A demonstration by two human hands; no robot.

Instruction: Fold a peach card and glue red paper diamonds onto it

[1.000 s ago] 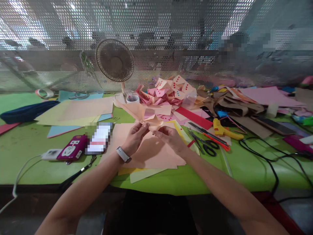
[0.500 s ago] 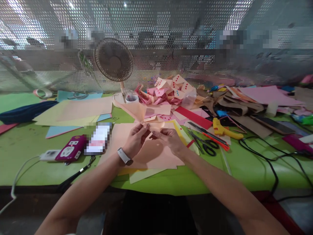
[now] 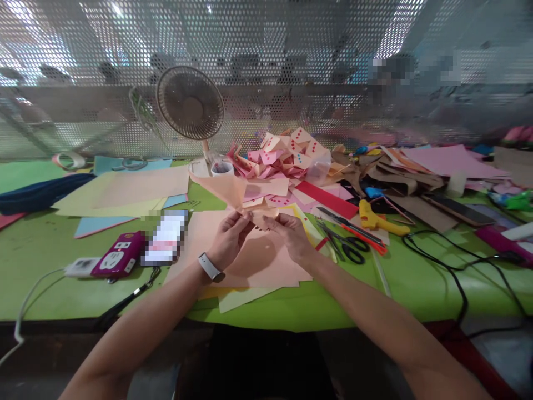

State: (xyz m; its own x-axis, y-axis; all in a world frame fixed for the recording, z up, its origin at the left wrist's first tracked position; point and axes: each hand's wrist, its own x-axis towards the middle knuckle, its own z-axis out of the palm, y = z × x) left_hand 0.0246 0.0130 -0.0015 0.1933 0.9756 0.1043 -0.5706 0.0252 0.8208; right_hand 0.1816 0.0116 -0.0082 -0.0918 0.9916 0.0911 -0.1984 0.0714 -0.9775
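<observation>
Between both hands is a peach sheet of paper (image 3: 222, 190), partly folded, with a long flap reaching up and to the left. My left hand (image 3: 231, 236) pinches its lower folded part between thumb and fingers; a grey watch is on that wrist. From the other side my right hand (image 3: 290, 233) grips the folded edge with its thumb on top. Below the hands lies a stack of peach sheets (image 3: 266, 266), with yellow and pale green paper showing under it.
To the left are a phone (image 3: 165, 238) and a purple power bank (image 3: 119, 255). Scissors (image 3: 352, 247), a cutter (image 3: 353, 228) and a yellow glue gun (image 3: 381, 220) lie on the right. Behind are a pile of folded paper pieces (image 3: 283, 155) and a fan (image 3: 190, 104).
The view has shifted slightly. My right hand's fingers have moved a little along the folded paper; my left hand keeps its pinch.
</observation>
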